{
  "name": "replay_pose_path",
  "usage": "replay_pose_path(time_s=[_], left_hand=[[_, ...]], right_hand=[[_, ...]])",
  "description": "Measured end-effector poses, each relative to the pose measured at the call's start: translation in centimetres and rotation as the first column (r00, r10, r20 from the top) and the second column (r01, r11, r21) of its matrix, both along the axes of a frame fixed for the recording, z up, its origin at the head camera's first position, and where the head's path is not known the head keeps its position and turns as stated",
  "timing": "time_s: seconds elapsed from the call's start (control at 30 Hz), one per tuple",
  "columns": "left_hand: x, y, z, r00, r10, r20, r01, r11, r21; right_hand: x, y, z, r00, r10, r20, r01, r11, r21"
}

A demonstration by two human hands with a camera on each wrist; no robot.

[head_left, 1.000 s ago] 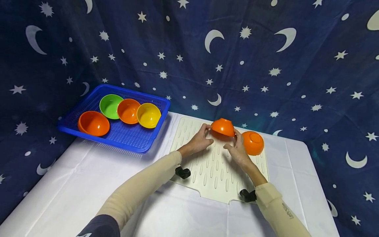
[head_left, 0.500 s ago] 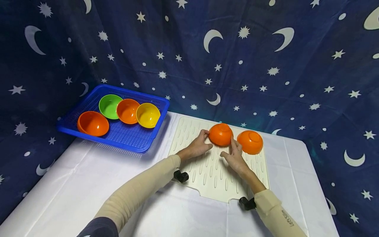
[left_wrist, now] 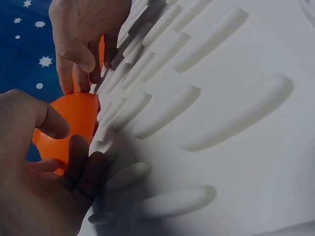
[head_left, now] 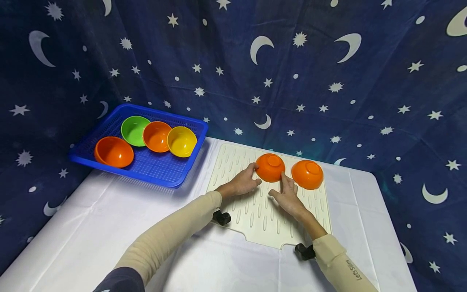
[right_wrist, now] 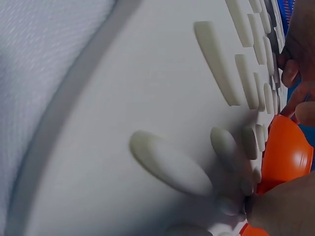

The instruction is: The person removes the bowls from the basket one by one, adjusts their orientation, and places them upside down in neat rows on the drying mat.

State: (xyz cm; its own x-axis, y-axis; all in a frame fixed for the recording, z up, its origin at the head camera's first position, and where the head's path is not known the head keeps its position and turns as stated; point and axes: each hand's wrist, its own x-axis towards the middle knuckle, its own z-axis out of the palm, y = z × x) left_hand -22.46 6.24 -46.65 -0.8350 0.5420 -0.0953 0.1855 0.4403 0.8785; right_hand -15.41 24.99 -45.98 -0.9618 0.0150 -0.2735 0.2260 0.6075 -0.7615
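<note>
Upturned orange bowl (head_left: 270,165) sits btwn tips of L hand (head_left: 243,181) & R hand (head_left: 289,198), so no straight run fwd. 2nd orange bowl (head_left: 307,174) blocks just ahead-right of R hand, w/ only a thin gap btwn bowls. Mat (head_left: 260,223) is open btwn wrists.

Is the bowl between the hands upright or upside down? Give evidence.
Upside down: the bowl shows its base ring on top, rim toward the mat.
</note>
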Motion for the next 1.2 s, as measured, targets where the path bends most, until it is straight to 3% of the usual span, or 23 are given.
replay_pose_path(time_s=[0.2,0.63,0.77,1.0,1.1,1.2], left_hand=[[0.0,0.1,0.0,0.999,-0.021,-0.05,0.021,1.0,-0.001],[0.1,-0.1,0.0,0.997,-0.068,-0.047,0.07,0.997,0.038],[0.2,-0.3,0.4,0.994,-0.099,-0.052,0.098,0.995,-0.019],[0.8,-0.8,0.9,0.979,-0.157,-0.132,0.136,0.978,-0.155],[1.2,-1.2,1.3,0.975,-0.167,-0.147,0.142,0.975,-0.172],[1.8,-1.5,1.7,0.97,-0.189,-0.15,0.17,0.977,-0.132]], right_hand=[[0.1,0.1,0.1,1.0,0.029,0.013,-0.029,1.0,-0.004],[0.2,0.1,0.3,0.997,0.079,0.013,-0.08,0.996,0.05],[0.3,0.6,0.2,0.996,0.086,0.001,-0.086,0.994,0.066],[1.0,1.0,0.3,0.992,0.104,-0.071,-0.099,0.993,0.065],[1.8,1.0,0.7,0.989,0.115,-0.091,-0.11,0.992,0.054],[2.8,1.0,1.1,0.986,0.131,-0.106,-0.125,0.99,0.058]])
